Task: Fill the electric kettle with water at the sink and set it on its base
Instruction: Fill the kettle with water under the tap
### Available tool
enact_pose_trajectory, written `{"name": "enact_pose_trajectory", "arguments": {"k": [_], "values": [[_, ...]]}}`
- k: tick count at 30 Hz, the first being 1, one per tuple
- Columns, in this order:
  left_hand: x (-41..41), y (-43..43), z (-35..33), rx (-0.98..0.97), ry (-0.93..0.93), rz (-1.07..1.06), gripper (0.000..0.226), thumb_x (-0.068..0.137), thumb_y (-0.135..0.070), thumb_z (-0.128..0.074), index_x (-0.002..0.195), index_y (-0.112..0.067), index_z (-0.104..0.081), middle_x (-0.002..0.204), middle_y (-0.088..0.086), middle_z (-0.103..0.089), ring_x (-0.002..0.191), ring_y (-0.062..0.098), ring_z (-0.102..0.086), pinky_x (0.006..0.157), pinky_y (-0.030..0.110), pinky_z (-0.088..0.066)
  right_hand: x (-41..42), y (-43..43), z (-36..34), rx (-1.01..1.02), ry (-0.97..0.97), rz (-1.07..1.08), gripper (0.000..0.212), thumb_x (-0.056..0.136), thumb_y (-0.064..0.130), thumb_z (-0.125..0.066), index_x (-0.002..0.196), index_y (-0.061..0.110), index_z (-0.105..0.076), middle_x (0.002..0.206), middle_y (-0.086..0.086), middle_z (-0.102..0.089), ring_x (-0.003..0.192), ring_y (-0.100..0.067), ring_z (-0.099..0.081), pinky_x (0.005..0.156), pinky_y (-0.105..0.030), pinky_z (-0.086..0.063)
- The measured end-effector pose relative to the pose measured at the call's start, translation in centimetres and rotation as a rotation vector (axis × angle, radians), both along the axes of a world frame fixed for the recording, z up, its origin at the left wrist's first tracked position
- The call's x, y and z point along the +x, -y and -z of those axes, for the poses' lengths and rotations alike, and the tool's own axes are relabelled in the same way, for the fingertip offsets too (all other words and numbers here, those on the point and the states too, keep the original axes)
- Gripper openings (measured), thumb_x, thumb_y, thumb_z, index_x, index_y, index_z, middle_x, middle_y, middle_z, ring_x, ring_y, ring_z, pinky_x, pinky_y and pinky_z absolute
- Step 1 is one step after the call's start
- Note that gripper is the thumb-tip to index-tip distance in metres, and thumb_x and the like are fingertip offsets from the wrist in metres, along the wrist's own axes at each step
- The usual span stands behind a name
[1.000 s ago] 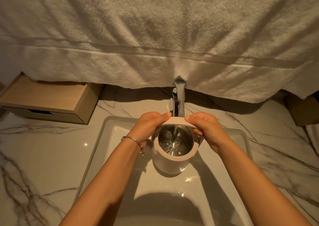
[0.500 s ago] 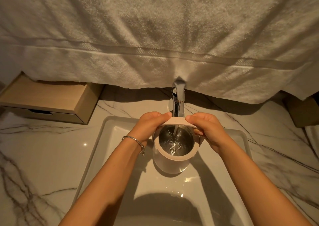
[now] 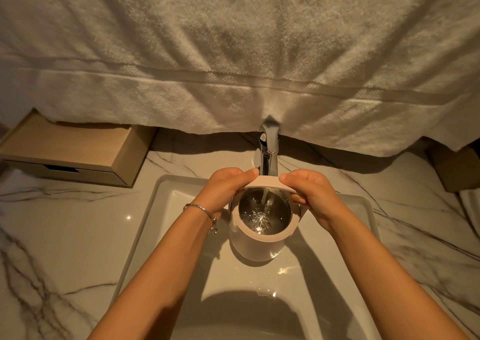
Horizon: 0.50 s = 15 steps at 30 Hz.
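Over the white sink (image 3: 145,225) the kettle (image 3: 255,246) is held upright, with water seen inside. Its far rim is gripped from either side by the left hand (image 3: 228,186) and the right hand (image 3: 314,196), fingers curled and thumbs pressed on the raised lid (image 3: 270,182). Beyond, a stream is poured in from the tap (image 3: 270,155), below a hanging towel (image 3: 233,54).

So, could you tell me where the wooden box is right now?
The box sits far left in the head view, on the counter left of the sink.
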<state>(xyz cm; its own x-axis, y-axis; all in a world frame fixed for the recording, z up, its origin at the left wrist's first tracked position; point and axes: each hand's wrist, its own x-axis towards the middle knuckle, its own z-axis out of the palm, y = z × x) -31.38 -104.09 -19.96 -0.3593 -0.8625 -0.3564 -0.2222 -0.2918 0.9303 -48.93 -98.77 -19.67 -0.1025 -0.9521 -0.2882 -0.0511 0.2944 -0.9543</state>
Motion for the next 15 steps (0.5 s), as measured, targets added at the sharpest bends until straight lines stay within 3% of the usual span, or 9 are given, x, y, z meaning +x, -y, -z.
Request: {"name": "enact_pose_trajectory", "arguments": {"k": [15], "values": [[0.10, -0.10, 0.34, 0.019, 0.001, 0.000, 0.039, 0.079, -0.041, -0.061, 0.049, -0.021, -0.048, 0.050, -0.005, -0.048, 0.052, 0.008, -0.047, 0.062, 0.025, -0.042, 0.07, -0.11, 0.14, 0.006, -0.008, 0.008, 0.030, 0.082, 0.026, -0.061, 0.053, 0.020, -0.064, 0.037, 0.011, -0.051, 0.042, -0.002, -0.051, 0.060, -0.024, -0.046]]}}
